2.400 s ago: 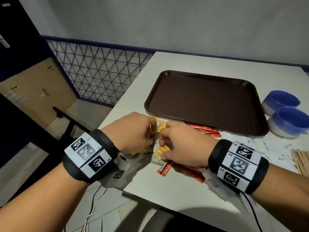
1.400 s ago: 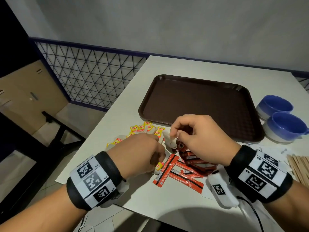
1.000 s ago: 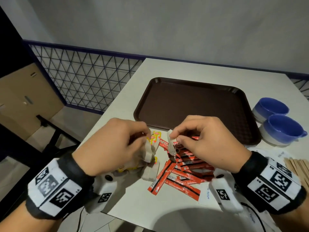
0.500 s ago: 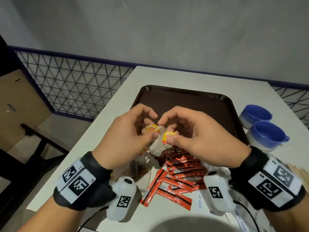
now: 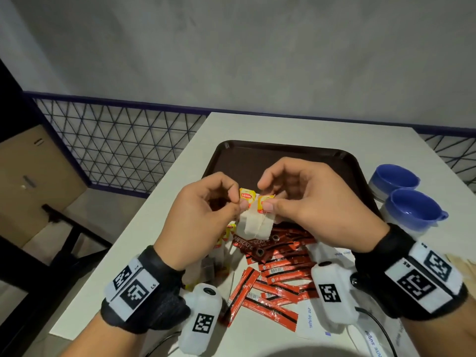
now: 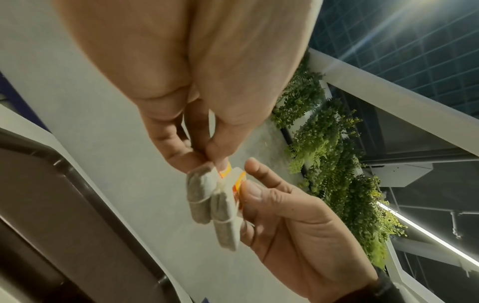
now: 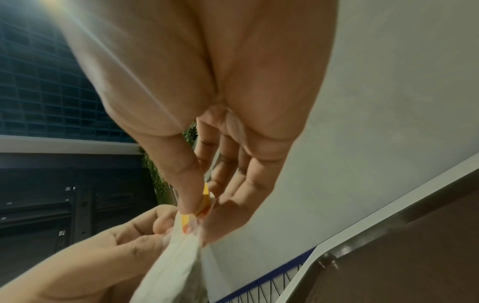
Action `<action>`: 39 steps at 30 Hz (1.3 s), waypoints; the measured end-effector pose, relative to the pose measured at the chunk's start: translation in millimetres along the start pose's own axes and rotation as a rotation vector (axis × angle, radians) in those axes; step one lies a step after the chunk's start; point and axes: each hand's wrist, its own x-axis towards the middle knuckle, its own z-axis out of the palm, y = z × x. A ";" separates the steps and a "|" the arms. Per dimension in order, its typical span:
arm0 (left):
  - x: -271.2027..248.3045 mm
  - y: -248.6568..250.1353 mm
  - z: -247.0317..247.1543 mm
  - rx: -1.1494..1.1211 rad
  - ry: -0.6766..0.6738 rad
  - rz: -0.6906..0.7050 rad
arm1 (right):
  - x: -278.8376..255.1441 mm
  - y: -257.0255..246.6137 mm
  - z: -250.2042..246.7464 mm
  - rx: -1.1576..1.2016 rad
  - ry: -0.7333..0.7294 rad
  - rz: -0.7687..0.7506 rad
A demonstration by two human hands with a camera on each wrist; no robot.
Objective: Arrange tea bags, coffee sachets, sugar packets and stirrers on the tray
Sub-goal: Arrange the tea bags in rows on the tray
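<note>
At the far left, past the edge of the white desk (image 5: 164,191), stands a dark railing with a triangular wire mesh (image 5: 116,145). The left hand (image 5: 198,222) is raised above the desk, its thumb and forefinger pinched together on the yellow paper tag (image 5: 246,195) of a white paper tea bag (image 6: 201,196). Right beside it the right hand (image 5: 316,210) does the same, its fingers (image 7: 190,184) clamped on a second yellow tag (image 5: 265,202) from which a second white tea bag (image 6: 225,221) hangs; the two bags hang touching each other between the hands (whether their strings are tangled cannot be told). Below the hands, on the desk, lie more yellow-tagged tea bags (image 5: 226,234) and, to their right, a loose heap of red coffee sachets (image 5: 273,282), with white paper sugar packets (image 5: 309,320) at the near edge. Behind the hands sits the dark brown rectangular plastic tray (image 5: 283,150), with nothing on its visible part. To its right stand two blue ceramic cups (image 5: 409,210), and at the right edge a few pale wooden stirrers (image 5: 461,261) show.
</note>
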 end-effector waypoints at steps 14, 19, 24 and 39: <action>-0.9 -1.1 6.8 -0.138 0.032 -0.037 | 2.8 13.5 -0.5 0.096 0.054 -0.016; -5.0 1.7 10.0 -0.094 0.020 -0.053 | 3.2 20.1 2.4 0.110 0.093 -0.017; -2.4 -1.4 11.5 -0.079 0.076 -0.067 | 2.0 22.5 3.7 0.166 0.108 0.015; -0.2 0.6 16.4 -0.138 0.138 -0.073 | 2.2 21.6 1.8 0.013 0.132 0.005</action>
